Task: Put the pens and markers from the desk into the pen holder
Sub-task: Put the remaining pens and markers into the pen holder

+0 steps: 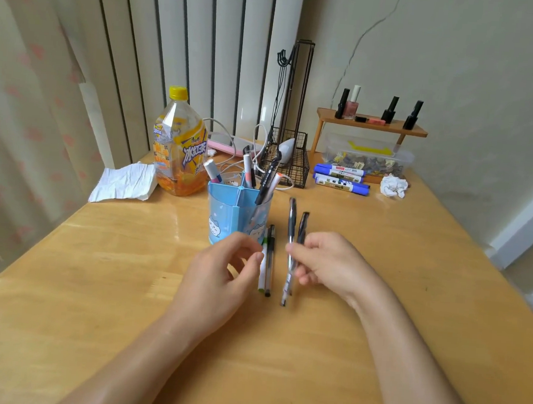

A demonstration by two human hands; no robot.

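Wooden desk (380,274) by a cracked wall: right hand (327,264) pinches a clear-barrel pen (290,235) btwn thumb & fingers, long axis near upright, top tilted away, w/ a 2nd dark pen (302,227) behind the fingers. Left hand (221,271) is half-curled, holding nothing, fingertips just beside two pens (268,265) lying lengthwise, pointing away. Blue pen holder (237,212) stands just behind w/ several pens in it; three blue markers (340,175) lie crosswise farther back, right.

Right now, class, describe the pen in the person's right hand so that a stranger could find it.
Start at the blue pen holder mid-desk. Just right of it, the right hand pinches a clear-barrelled pen, lifted and upright. Two pens beside it lie flat instead.
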